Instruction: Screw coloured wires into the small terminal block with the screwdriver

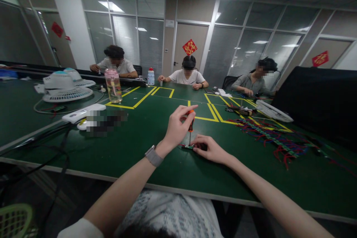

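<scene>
Green surface (pixel 139 163) carries the work near its front edge, where the left hand (pixel 177 128) pinches an orange-handled screwdriver (pixel 191 121) upright by its top, tip down on a small circuit board (pixel 187 147). The right hand (pixel 210 150) pins that board flat, fingers curled over its right end. Light, stiff and probably fragile, it looks best held by the edges, since it could skate on the smooth top.

the left hand (pixel 178 128) grips a small orange-handled screwdriver (pixel 191 122) upright, its tip on a small green circuit board (pixel 186 147) that the right hand (pixel 210 149) pins to the dark green worktop (pixel 156 163). a bundle of red and blue wires (pixel 279 143) lies to the right.
</scene>
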Tool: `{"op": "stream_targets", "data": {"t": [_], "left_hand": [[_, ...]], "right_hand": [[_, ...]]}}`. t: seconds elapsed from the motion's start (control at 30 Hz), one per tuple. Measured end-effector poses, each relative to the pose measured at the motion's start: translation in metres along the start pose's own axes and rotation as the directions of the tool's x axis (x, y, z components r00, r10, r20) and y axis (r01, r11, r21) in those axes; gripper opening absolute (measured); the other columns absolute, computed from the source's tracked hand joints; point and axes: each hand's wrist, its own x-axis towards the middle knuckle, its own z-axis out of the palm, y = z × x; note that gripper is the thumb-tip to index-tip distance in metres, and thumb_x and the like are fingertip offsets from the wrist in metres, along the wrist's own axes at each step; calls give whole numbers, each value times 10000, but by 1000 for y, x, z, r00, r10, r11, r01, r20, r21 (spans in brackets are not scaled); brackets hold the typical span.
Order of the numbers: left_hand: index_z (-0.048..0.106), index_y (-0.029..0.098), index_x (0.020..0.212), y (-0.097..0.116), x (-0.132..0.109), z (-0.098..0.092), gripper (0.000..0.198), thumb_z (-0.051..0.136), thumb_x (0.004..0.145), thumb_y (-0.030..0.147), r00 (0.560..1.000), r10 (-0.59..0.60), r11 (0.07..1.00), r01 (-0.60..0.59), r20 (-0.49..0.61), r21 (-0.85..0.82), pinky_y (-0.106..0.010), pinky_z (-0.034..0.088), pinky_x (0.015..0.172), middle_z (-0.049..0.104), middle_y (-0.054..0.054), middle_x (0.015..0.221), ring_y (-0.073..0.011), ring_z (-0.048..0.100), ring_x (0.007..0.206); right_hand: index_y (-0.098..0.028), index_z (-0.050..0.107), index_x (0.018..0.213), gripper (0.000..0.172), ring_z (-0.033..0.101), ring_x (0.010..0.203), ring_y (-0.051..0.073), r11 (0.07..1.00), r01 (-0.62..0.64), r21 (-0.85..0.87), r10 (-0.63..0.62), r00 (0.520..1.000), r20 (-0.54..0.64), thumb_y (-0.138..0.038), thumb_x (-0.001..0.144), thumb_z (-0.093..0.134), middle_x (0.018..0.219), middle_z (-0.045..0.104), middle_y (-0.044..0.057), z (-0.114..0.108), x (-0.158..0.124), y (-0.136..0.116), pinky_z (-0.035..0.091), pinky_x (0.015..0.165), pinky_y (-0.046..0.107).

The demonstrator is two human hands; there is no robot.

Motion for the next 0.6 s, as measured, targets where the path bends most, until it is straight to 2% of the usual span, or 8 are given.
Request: {"op": "stream_targets", "data": {"t": [0.13,0.2,0.3,0.4,0.53,0.6], "left_hand": [[700,217,959,2,-1,0,193,603,828,320,997,42,994,-36,-62,100,-219,498,695,539,-41,922,-131,559,844],[700,218,988,4,-1,-1,219,545,865,311,996,48,994,-41,-71,106,-225,493,727,530,-48,946,-131,557,864],[660,219,1104,4,-1,-1,292,443,917,270,999,27,999,-26,-21,45,-229,487,735,569,-56,971,-134,569,876],[647,224,1123,3,-1,-1,281,478,903,271,1000,14,999,-14,12,29,-225,487,705,590,-46,943,-131,574,838],[682,232,1023,0,-1,0,221,583,844,314,999,11,995,-6,-46,97,-217,494,688,542,-42,947,-130,563,849],[688,233,1016,-1,0,0,223,579,846,328,996,11,994,-3,-83,106,-219,498,705,512,-44,966,-126,560,859]], "right_hand": [[-170,697,938,188,518,646,117,1000,-4,3,4,1000,9,-182,794,577,797,585,29,-1,0,-1,425,600,240],[-171,698,949,203,518,648,117,1000,-5,6,5,1000,11,-172,789,573,795,580,26,-1,0,-1,426,605,240],[-172,697,968,228,520,654,118,1000,-3,9,3,1000,15,-156,783,566,788,572,22,-1,0,0,425,611,242],[-168,694,965,236,521,656,118,1000,-5,17,4,1000,16,-135,775,558,796,573,24,-1,-1,0,424,609,238],[-163,695,948,222,512,643,113,1000,-11,20,11,1000,15,-138,775,559,800,576,25,-1,-1,-1,413,585,230],[-167,697,946,210,512,643,113,1000,-12,17,12,1000,15,-155,783,564,798,578,24,-1,0,-1,411,583,229]]}}
